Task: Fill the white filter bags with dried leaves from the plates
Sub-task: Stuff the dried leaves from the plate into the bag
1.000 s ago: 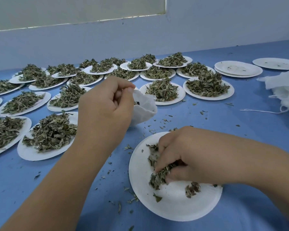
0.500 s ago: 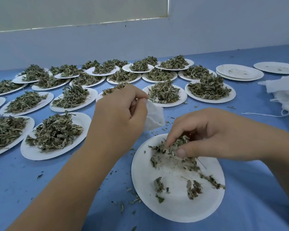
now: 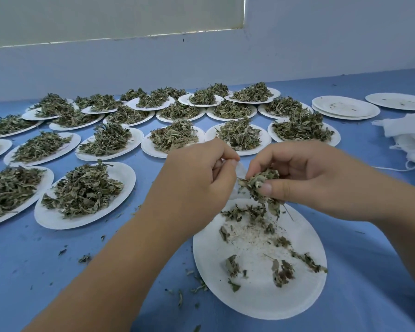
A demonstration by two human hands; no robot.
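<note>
My left hand (image 3: 197,183) pinches the rim of a white filter bag (image 3: 240,172); most of the bag is hidden behind the hand. My right hand (image 3: 304,173) grips a clump of dried leaves (image 3: 259,185) right at the bag's mouth, above the near white plate (image 3: 261,298). That plate holds only a few scattered leaf bits and crumbs. Some leaves dangle from the clump toward the plate.
Many white plates heaped with dried leaves (image 3: 86,188) fill the blue table to the left and back. Stacked bare plates (image 3: 345,107) lie at the back right. A pile of white filter bags with strings (image 3: 410,140) lies at the right edge. Loose leaf crumbs dot the cloth.
My right hand has lifted a clump of leaves off the near plate and brought it up to the bag. My left hand with the bag moved right, toward it.
</note>
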